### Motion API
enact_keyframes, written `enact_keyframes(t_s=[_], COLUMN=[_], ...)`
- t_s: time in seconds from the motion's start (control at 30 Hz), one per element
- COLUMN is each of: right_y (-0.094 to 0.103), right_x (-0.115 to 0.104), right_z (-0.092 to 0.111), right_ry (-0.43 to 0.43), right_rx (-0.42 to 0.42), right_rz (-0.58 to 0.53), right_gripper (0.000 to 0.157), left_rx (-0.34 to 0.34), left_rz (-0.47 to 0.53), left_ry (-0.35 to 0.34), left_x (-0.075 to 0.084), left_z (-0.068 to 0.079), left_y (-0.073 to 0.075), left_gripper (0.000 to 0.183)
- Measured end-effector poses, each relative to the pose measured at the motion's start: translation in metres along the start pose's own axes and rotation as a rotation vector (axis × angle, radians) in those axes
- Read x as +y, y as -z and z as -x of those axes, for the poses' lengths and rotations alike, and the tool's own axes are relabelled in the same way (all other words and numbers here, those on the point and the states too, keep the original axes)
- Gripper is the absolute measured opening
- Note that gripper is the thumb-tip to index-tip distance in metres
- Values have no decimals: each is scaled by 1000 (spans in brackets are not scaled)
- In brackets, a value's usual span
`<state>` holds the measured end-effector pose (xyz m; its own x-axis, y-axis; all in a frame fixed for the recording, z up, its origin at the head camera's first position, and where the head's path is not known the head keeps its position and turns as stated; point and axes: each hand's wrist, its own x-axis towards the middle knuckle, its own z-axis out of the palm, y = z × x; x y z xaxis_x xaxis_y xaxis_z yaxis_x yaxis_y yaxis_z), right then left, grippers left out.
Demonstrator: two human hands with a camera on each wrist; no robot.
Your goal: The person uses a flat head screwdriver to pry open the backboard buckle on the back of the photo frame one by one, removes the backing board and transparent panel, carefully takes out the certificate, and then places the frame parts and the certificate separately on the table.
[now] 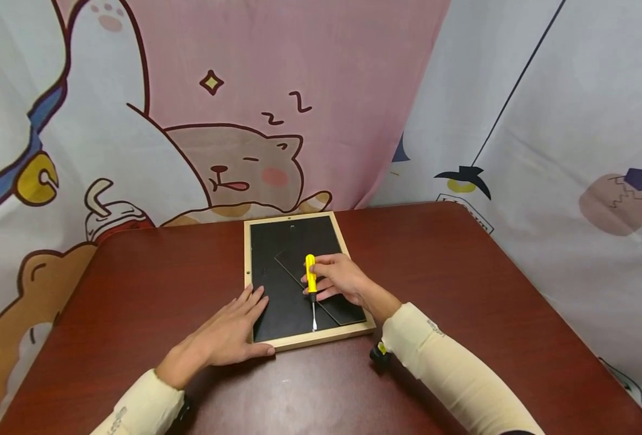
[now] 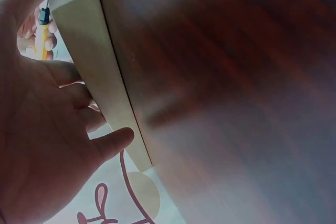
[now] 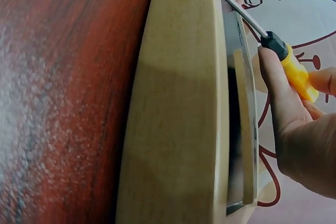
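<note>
The left hand (image 1: 231, 332) is spread flat, grasping nothing, laid over the pale wooden picture frame (image 1: 323, 337) at its eight o'clock; the black backing board (image 1: 283, 314) is turned upward, its easel stand (image 1: 344, 312) partly hidden by the right hand (image 1: 340, 277); in those bent fingers a yellow-handled flathead screwdriver (image 1: 312, 281) is pinched, tip aimed at six o'clock; the frame is supported by a red-brown table (image 1: 152, 290); at twelve o'clock, a cartoon-printed curtain (image 1: 326, 48) is hung.

Soft, fairly even light fills the head view, with pale glare on the red-brown wood-grain tabletop (image 1: 285, 386) right of the left hand (image 1: 228, 332), whose palm looks dim in its wrist view beside a blurry shadow, while grainy white glare speckles the tabletop across from the right hand (image 3: 307, 135).
</note>
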<state>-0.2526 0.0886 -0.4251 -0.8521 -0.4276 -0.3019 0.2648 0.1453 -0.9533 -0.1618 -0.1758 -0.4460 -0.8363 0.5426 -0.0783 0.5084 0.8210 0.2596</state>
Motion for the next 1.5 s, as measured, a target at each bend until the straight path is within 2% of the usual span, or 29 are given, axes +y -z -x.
enact_keyframes(t_s=[0.4,0.77,1.03,1.33,1.5], right_y=[-2,-3,-5,-5,-7], right_x=[-1,-6,-3,-3,-1], right_z=[0,2,3,4,7], right_ry=[3,11,34,82,100], right_rx=[-12,-39,-33,-76,-51], right_rz=[6,62,69,70,80], right_gripper=[40,41,40,40,40], left_rx=[4,-17,-20,-26,-26], left_rz=[-15,-45,-83,-105,-105], left_ry=[-2,16,29,40,39], left_x=[0,4,6,9,10], left_z=[1,0,0,-2,-1], left_y=[-1,2,-1,-3,-2], left_gripper=[100,101,101,102,102])
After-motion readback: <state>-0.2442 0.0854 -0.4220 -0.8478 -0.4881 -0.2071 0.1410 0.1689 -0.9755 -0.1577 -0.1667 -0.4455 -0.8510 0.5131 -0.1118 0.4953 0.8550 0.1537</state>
